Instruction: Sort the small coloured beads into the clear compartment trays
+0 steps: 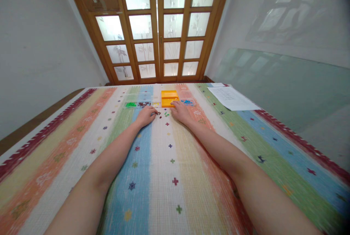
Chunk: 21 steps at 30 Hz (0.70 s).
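A small yellow box point(170, 93) stands with its lid raised at the far middle of the table. My right hand point(180, 111) is at its front right corner, fingers over the front edge and thumb below it. To the left, my left hand point(146, 116) lies low on the cloth with its fingers curled together; what they hold, if anything, is too small to make out. Dark bits point(160, 117) lie by its fingertips, and small green bits point(166, 114) are scattered between the hands. Behind my left hand, a clear tray holds green pieces point(130, 104) and dark brown pieces point(144, 104).
Blue pieces point(187, 102) sit in a clear compartment right of the yellow box. White paper sheets point(232, 98) lie at the right of the striped tablecloth point(161, 191). Beyond the table is a wooden glazed door point(158, 27); a glass panel point(287, 89) leans along the right wall.
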### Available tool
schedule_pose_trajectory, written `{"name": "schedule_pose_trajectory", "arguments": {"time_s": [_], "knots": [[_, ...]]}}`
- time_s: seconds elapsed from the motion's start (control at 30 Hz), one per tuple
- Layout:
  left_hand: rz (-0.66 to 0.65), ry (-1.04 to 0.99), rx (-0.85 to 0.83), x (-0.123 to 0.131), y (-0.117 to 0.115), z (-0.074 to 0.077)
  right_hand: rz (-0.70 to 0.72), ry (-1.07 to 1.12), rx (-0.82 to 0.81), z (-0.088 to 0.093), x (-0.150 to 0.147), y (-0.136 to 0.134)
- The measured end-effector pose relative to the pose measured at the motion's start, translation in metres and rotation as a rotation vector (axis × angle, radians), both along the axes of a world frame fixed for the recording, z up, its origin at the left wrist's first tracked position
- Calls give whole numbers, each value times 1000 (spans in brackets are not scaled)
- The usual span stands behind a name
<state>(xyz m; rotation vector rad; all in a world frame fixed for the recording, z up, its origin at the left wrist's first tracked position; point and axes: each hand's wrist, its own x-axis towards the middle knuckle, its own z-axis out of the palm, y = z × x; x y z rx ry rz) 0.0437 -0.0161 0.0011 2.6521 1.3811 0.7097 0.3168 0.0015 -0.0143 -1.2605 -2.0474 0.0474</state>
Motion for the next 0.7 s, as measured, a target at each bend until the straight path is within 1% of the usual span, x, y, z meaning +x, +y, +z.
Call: {"name": "schedule_pose_trajectory", "arguments": {"time_s": [0.17, 0.27, 0.4, 0.6, 0.7], "knots": [[96, 59, 9, 0, -2, 3, 8, -15, -12, 0, 0, 0], [129, 83, 25, -2, -1, 3, 22, -21, 1, 1, 1, 0], [117, 113, 51, -3, 0, 2, 33, -28, 4, 3, 1, -2], [54, 220, 90, -1, -2, 9, 28, -44, -16, 4, 0, -2], [33, 215, 76, -2, -1, 10, 18, -54, -30, 5, 0, -2]]}}
